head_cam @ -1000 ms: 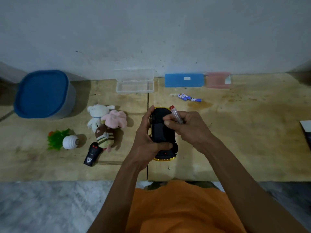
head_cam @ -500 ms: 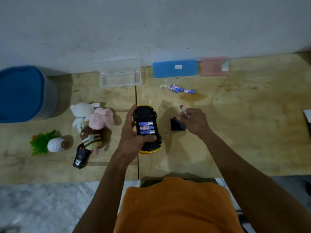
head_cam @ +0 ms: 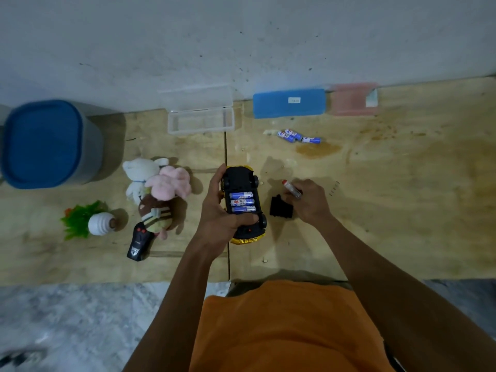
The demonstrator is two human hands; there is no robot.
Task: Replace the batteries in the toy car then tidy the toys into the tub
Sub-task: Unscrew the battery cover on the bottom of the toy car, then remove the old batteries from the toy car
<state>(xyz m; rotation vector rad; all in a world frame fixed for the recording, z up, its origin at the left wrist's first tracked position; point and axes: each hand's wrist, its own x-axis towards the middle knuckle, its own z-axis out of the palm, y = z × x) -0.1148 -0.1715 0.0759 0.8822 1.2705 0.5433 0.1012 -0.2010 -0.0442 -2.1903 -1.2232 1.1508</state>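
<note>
Head view: left hand (head_cam: 218, 210) fingers clamped round the upturned toy car (head_cam: 243, 202) above the table (head_cam: 389, 210), right hand (head_cam: 308, 201) pinching a screwdriver (head_cam: 292, 188) — light, rigid plastic, best gripped by its flanks

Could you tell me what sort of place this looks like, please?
Probably a home workspace: a stained bare plywood tabletop against a scuffed plain grey wall, with soft plush toys and a blue-lidded grey plastic tub on it, over grey marbled flooring.
</note>
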